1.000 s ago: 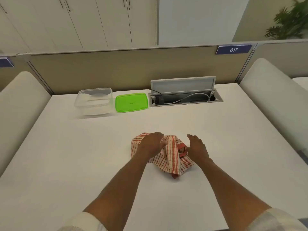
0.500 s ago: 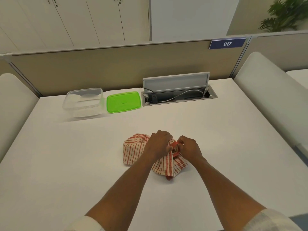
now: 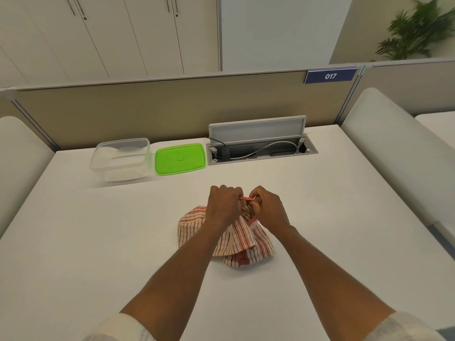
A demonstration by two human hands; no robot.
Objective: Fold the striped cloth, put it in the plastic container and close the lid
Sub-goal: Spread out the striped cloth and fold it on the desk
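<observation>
Both hands, left hand (image 3: 222, 205) and right hand (image 3: 268, 209), pinch the rumpled striped cloth (image 3: 236, 238) mid-table, folding barely begun, so next spread it flat, with container (image 3: 120, 156) and green lid (image 3: 180, 158) waiting beyond.

The cloth (image 3: 236, 239) is cream-white with thin red stripes and a solid red band along its edge; it lies bunched on the plain white table (image 3: 73, 242). Beyond the cloth, the container (image 3: 120, 156) is clear and colourless. Just right of it the lid (image 3: 180, 158) is bright green. Further right, the cable box (image 3: 258, 143) is grey. Behind the container the partition (image 3: 147, 107) is beige, carrying a dark blue sign (image 3: 330, 76) with white digits 017.
</observation>
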